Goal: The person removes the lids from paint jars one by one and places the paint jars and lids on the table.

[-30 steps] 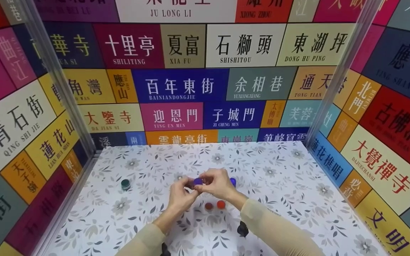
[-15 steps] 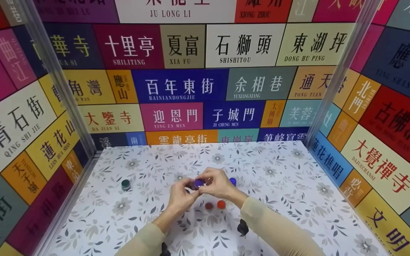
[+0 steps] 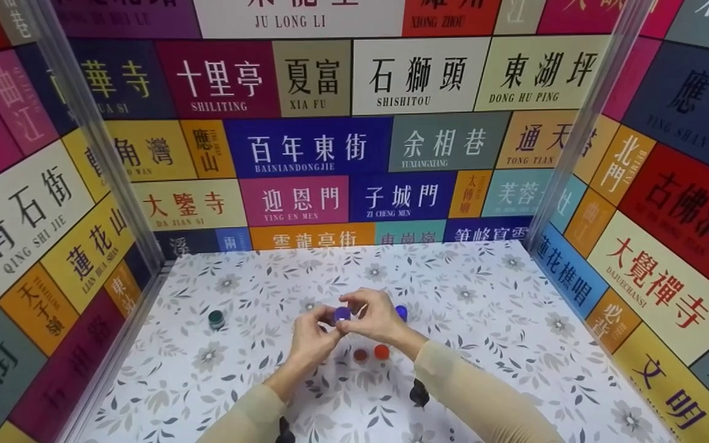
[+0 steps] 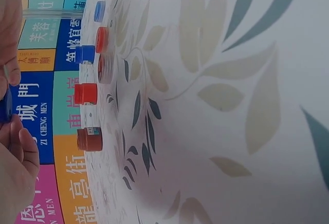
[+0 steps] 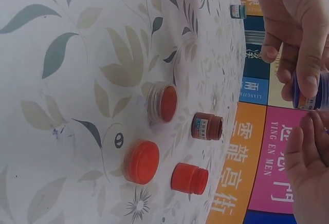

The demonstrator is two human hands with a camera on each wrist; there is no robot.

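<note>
A small purple paint jar (image 3: pixel 342 314) is held up above the table between both hands. My left hand (image 3: pixel 314 335) grips its body, the thumb lying across the label in the right wrist view. My right hand (image 3: pixel 379 317) has its thumb against the jar's near side and a finger raised at its top. A clear ridged part (image 5: pixel 324 93) shows at the jar's upper end. Below stand a brown jar (image 5: pixel 206 126) and a red jar (image 5: pixel 189 178) with their necks bare. A brown lid (image 5: pixel 163 103) and a red lid (image 5: pixel 141 162) lie in front.
On the flower-patterned table (image 3: pixel 237 381), a green-topped jar (image 3: pixel 216 319) stands at the left. A blue jar (image 4: pixel 86 54) and a blue lid (image 4: pixel 99 11) are to the right. Sign-covered walls (image 3: pixel 311 147) enclose the back and sides.
My right fingers shift around the jar's top, one finger now lifted further from it. The jar turns slightly, showing a white patch on its near side. The head view shifts slightly.
</note>
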